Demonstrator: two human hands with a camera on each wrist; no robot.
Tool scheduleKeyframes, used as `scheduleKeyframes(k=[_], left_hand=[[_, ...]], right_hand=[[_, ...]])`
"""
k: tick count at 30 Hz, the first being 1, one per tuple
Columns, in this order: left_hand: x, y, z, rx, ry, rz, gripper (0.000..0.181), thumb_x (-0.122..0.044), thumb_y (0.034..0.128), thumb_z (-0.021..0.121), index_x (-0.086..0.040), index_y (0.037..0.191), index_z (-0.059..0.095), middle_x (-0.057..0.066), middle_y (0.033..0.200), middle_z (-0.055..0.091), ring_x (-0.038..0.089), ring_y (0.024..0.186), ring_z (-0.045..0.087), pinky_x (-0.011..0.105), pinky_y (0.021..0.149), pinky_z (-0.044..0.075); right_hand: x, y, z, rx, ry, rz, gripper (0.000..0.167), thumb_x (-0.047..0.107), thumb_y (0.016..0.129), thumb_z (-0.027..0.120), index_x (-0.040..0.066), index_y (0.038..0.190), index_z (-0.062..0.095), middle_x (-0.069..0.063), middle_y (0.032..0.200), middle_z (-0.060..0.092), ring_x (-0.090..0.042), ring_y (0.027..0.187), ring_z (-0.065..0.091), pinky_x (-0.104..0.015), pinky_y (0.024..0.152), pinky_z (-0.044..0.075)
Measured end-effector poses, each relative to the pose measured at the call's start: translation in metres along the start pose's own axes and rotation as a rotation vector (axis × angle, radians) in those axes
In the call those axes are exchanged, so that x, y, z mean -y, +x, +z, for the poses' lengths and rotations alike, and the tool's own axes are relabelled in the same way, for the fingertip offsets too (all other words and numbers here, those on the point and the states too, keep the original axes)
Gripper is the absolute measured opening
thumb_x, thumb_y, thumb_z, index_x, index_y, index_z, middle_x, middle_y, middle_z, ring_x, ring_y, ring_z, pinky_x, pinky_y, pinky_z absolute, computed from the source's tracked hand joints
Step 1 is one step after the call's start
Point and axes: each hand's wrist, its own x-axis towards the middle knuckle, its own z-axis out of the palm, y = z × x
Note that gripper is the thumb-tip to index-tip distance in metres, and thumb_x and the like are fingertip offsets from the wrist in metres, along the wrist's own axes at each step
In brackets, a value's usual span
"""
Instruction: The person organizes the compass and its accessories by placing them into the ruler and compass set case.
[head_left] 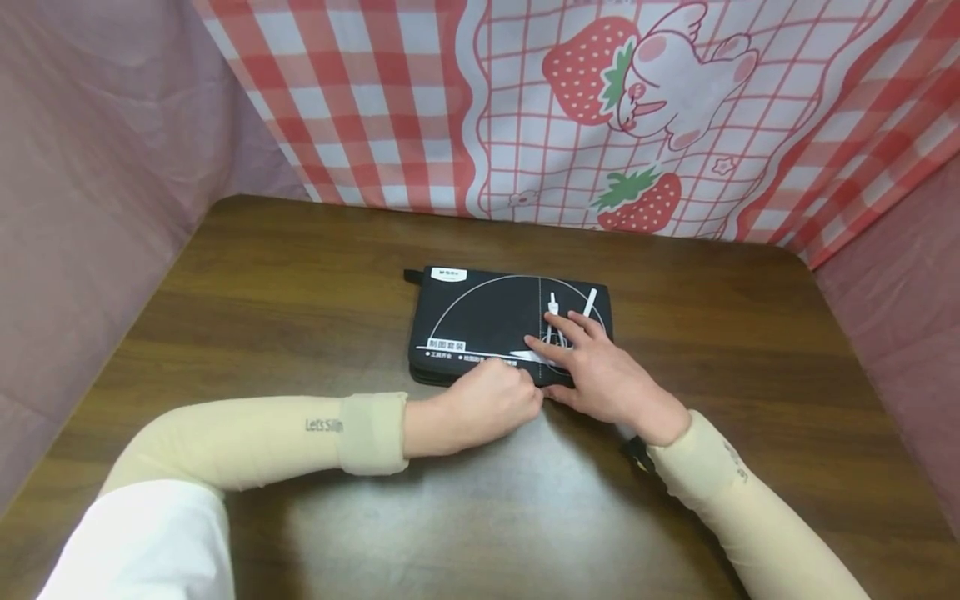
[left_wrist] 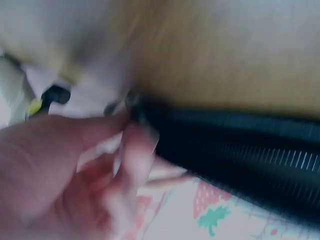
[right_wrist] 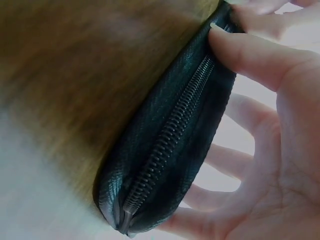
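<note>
A black zippered drawing-set case [head_left: 483, 312] with white printing lies flat on the table. At its front edge my left hand [head_left: 491, 404] has its fingers curled; the left wrist view shows thumb and forefinger pinching the blurred zipper pull [left_wrist: 135, 102]. My right hand [head_left: 607, 379] rests on the right part of the lid, fingers spread and nearly straight. Its thumb [right_wrist: 240, 52] presses against the zipper side of the case. Closed zipper teeth [right_wrist: 172, 125] run past that thumb, while a toothed band [left_wrist: 295, 157] shows in the left wrist view.
The brown wooden table [head_left: 300, 308] extends around the case on all sides. A red-and-white checked cloth [head_left: 375, 100] with strawberries hangs behind it, and pink cloth [head_left: 90, 150] covers the sides. A fabric loop [head_left: 412, 276] sticks out at the case's back left corner.
</note>
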Motion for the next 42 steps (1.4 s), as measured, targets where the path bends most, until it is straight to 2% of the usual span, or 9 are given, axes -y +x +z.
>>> scheduleKeyframes(k=[4, 7, 13, 15, 19, 24, 27, 33, 42], left_hand=[[0.010, -0.003, -0.009, 0.046, 0.021, 0.071, 0.016, -0.017, 0.0963, 0.064, -0.022, 0.101, 0.078, -0.003, 0.082, 0.070, 0.011, 0.071, 0.064, 0.028, 0.058, 0.052], [0.016, -0.004, -0.012, 0.053, 0.063, 0.127, 0.017, -0.017, 0.0971, 0.063, -0.022, 0.100, 0.079, -0.004, 0.082, 0.070, 0.012, 0.069, 0.064, 0.028, 0.058, 0.052], [0.018, -0.002, -0.005, -0.029, 0.166, 0.284, 0.024, -0.012, 0.0984, 0.057, -0.020, 0.096, 0.079, -0.002, 0.082, 0.071, 0.013, 0.066, 0.064, 0.028, 0.061, 0.052], [0.018, -0.001, -0.003, -0.059, 0.201, 0.313, 0.027, -0.010, 0.0982, 0.055, -0.020, 0.094, 0.079, -0.001, 0.082, 0.071, 0.014, 0.066, 0.064, 0.030, 0.061, 0.052], [0.018, -0.003, -0.003, -0.063, 0.238, 0.308, 0.027, -0.010, 0.0980, 0.054, -0.020, 0.093, 0.079, -0.001, 0.082, 0.071, 0.015, 0.067, 0.064, 0.031, 0.063, 0.051], [0.021, -0.007, -0.006, -0.017, 0.214, 0.273, 0.018, -0.013, 0.0984, 0.060, -0.020, 0.104, 0.076, 0.000, 0.086, 0.072, 0.014, 0.068, 0.064, 0.031, 0.067, 0.051], [0.024, -0.006, -0.003, -0.035, 0.206, 0.273, 0.018, -0.014, 0.0987, 0.060, -0.021, 0.106, 0.076, 0.000, 0.087, 0.072, 0.015, 0.069, 0.065, 0.030, 0.067, 0.050], [0.029, -0.003, 0.002, -0.119, 0.246, 0.340, 0.025, -0.014, 0.0988, 0.055, -0.023, 0.095, 0.078, 0.001, 0.089, 0.071, 0.018, 0.075, 0.066, 0.032, 0.067, 0.049], [0.034, -0.007, 0.004, -0.135, 0.280, 0.409, 0.025, -0.012, 0.0998, 0.054, -0.019, 0.100, 0.078, 0.002, 0.097, 0.069, 0.019, 0.081, 0.066, 0.033, 0.072, 0.051]], right_hand=[[-0.001, 0.000, 0.001, 0.005, 0.004, 0.002, 0.069, 0.037, 0.084, 0.081, 0.022, 0.146, 0.053, -0.019, 0.157, 0.032, -0.047, 0.141, 0.026, -0.059, 0.098, 0.044], [-0.002, 0.000, 0.000, 0.003, -0.003, -0.001, 0.069, 0.036, 0.085, 0.080, 0.022, 0.146, 0.053, -0.020, 0.157, 0.032, -0.047, 0.141, 0.026, -0.059, 0.099, 0.044], [-0.002, -0.001, 0.002, -0.019, -0.015, -0.015, 0.068, 0.037, 0.084, 0.080, 0.021, 0.145, 0.054, -0.021, 0.155, 0.035, -0.048, 0.139, 0.028, -0.057, 0.097, 0.046], [-0.002, -0.001, 0.003, -0.025, -0.017, -0.016, 0.068, 0.037, 0.084, 0.081, 0.021, 0.145, 0.055, -0.021, 0.155, 0.035, -0.048, 0.138, 0.029, -0.056, 0.097, 0.046], [-0.001, -0.001, 0.003, -0.029, -0.022, -0.018, 0.068, 0.037, 0.084, 0.081, 0.021, 0.144, 0.055, -0.021, 0.154, 0.036, -0.048, 0.138, 0.030, -0.056, 0.096, 0.047], [-0.001, 0.000, 0.003, -0.014, -0.026, -0.014, 0.069, 0.037, 0.084, 0.080, 0.021, 0.145, 0.054, -0.021, 0.156, 0.034, -0.048, 0.139, 0.029, -0.057, 0.096, 0.046], [-0.001, 0.000, 0.003, -0.010, -0.031, -0.007, 0.069, 0.038, 0.084, 0.080, 0.021, 0.146, 0.054, -0.021, 0.156, 0.033, -0.048, 0.139, 0.029, -0.057, 0.096, 0.047], [-0.001, 0.000, 0.003, -0.013, -0.031, -0.011, 0.069, 0.039, 0.084, 0.080, 0.021, 0.145, 0.054, -0.021, 0.156, 0.034, -0.048, 0.139, 0.029, -0.056, 0.095, 0.048], [-0.001, 0.000, 0.003, -0.022, -0.034, -0.017, 0.069, 0.039, 0.084, 0.081, 0.021, 0.145, 0.055, -0.021, 0.155, 0.035, -0.049, 0.138, 0.030, -0.057, 0.095, 0.047]])
